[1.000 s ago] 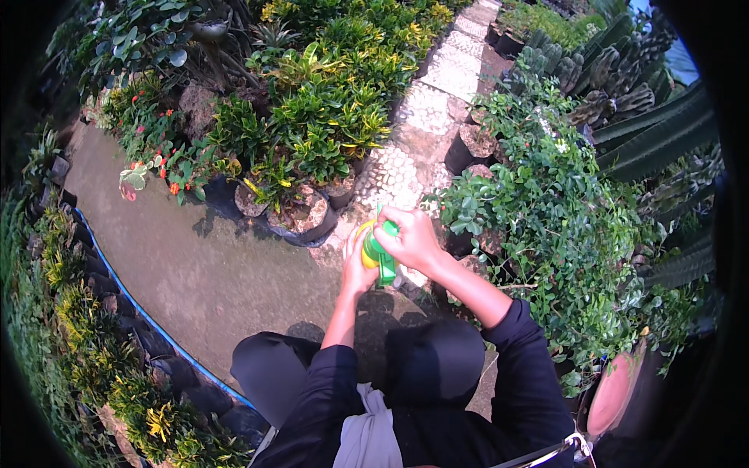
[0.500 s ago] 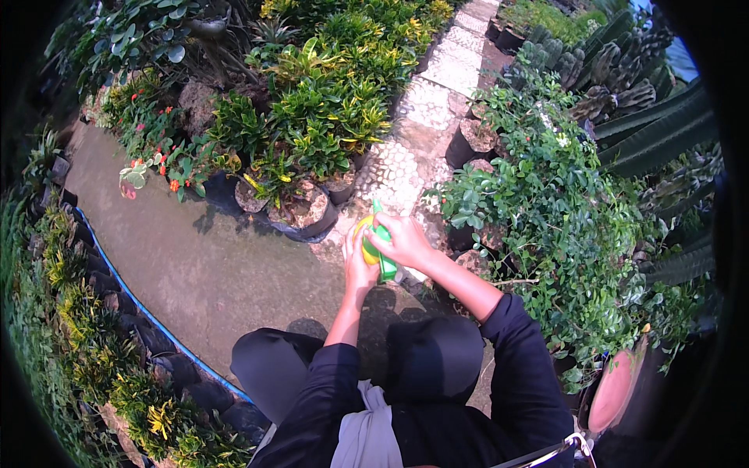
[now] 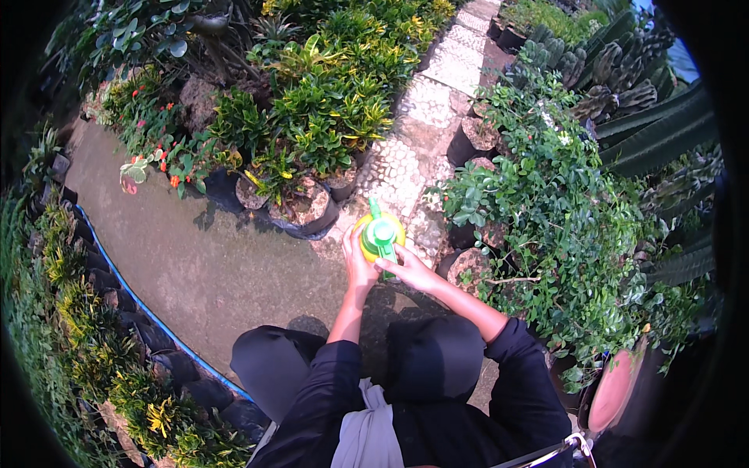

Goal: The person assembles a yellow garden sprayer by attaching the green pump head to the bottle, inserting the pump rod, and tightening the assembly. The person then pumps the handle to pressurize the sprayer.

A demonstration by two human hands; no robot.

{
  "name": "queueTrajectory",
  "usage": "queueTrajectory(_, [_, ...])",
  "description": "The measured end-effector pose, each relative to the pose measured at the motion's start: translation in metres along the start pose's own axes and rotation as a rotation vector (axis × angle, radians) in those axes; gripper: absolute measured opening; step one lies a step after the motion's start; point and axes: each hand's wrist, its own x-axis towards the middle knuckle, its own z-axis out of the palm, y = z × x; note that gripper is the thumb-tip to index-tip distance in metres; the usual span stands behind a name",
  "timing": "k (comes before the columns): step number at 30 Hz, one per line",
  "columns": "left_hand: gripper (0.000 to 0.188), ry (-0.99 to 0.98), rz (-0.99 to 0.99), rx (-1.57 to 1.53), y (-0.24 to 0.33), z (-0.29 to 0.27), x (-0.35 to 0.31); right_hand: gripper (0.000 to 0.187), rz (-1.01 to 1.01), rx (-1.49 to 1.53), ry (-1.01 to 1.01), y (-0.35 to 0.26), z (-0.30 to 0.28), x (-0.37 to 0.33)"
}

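Note:
Between my hands, in front of my knees, is a spray bottle (image 3: 399, 226) with a rounded yellow body. Its green spray head (image 3: 381, 231) faces up at me, the nozzle pointing away and a green handle or trigger reaching back. My left hand (image 3: 357, 258) is wrapped round the left side of the yellow body. With thumb and fingers, my right hand (image 3: 413, 271) holds the near green part from the right. The bottle's underside is hidden.
A concrete path (image 3: 195, 257) runs to the left, edged by a blue hose (image 3: 133, 290). Potted leafy plants (image 3: 312, 117) stand ahead, beside a pebbled walkway (image 3: 390, 168). Bushes (image 3: 538, 210) and cacti (image 3: 663, 125) crowd the right. A pink round object (image 3: 612, 390) sits at lower right.
My right hand has slid off the top of the spray head, back toward me and to the right, onto the near green part. The top of the bottle now shows. My left hand keeps its hold.

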Motion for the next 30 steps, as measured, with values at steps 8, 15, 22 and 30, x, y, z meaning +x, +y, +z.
queueTrajectory(8, [0.095, 0.003, -0.003, -0.131, 0.006, 0.002, 0.004, 0.030, 0.011, 0.134, 0.027, -0.009, -0.011, 0.007])
queueTrajectory(15, [0.090, 0.012, -0.012, -0.129, 0.009, 0.004, 0.000, 0.021, -0.046, 0.231, 0.240, 0.009, 0.003, 0.005])
queueTrajectory(22, [0.087, -0.017, -0.037, -0.140, 0.011, 0.002, -0.001, 0.026, -0.100, 0.325, 0.231, 0.007, 0.004, 0.001])
queueTrajectory(30, [0.089, -0.102, -0.058, -0.114, 0.005, -0.001, -0.003, 0.038, -0.048, 0.155, 0.166, 0.015, 0.003, -0.012])
